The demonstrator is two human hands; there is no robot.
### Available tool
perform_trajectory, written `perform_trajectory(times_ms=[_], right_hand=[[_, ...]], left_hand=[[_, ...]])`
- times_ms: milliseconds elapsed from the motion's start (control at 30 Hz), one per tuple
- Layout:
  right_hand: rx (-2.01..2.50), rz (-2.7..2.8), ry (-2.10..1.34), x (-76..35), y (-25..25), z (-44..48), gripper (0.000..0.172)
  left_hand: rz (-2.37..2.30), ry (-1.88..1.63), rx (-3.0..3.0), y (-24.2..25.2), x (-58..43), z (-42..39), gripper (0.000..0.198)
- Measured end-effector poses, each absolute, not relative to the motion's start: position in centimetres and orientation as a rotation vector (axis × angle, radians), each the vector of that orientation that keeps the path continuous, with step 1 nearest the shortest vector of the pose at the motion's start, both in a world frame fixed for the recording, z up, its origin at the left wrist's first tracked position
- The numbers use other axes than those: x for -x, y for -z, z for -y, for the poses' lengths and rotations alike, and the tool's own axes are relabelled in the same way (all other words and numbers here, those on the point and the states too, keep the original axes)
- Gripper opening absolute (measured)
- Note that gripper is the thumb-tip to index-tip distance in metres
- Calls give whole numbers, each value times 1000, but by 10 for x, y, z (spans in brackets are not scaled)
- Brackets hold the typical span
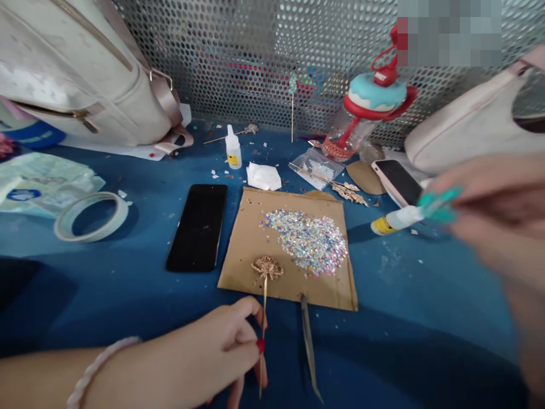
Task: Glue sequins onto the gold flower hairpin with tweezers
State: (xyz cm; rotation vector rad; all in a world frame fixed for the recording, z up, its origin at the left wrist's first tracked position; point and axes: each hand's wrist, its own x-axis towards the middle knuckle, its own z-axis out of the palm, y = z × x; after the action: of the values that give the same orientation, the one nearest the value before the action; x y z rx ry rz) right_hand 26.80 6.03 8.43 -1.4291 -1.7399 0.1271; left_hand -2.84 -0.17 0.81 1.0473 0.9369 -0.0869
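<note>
The left hand [232,343] pinches the gold hair stick [265,291] by its stem, seemingly steadying its ornate head at seven o'clock on the cardboard [251,227], near the iridescent chips [315,241]. At three o'clock, the right hand [489,210], its grip too blurred to tell, meets the tilted glue bottle [388,222].

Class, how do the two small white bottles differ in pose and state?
The far bottle stands upright; the nearer bottle is tipped over. The far bottle shows right up to its tip, while the nearer bottle's tip is hidden at a blurred hand. Both are white and yellow-labelled.
</note>
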Motion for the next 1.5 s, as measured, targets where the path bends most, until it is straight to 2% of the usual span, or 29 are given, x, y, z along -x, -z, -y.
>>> perform_trajectory(times_ms=[67, 133, 300, 467, 1033, 1500], right_hand=[[1170, 2210, -455, -242, -73, -39, 12], [988, 2442, -696, -224, -55, -34, 17], [897, 2454, -791, -207, -15, -44, 14], [873, 2482, -857, -207, -4, -45, 14], [802, 2566, -669, -213, -5, -39, 13], [669, 2804, -455, -202, -5, -28, 24]], left_hand=[[-936, 85, -1050, -9, 29, 2, 17], [-935, 89, -1058, -11, 30, 1, 20], [-954, 130, -1112, -13, 33, -1, 27], [-955, 139, -1124, -11, 33, -1, 31], [-961, 101, -1096, -4, 34, 5, 28], [-969, 114, -1129, -1, 35, 6, 29]])
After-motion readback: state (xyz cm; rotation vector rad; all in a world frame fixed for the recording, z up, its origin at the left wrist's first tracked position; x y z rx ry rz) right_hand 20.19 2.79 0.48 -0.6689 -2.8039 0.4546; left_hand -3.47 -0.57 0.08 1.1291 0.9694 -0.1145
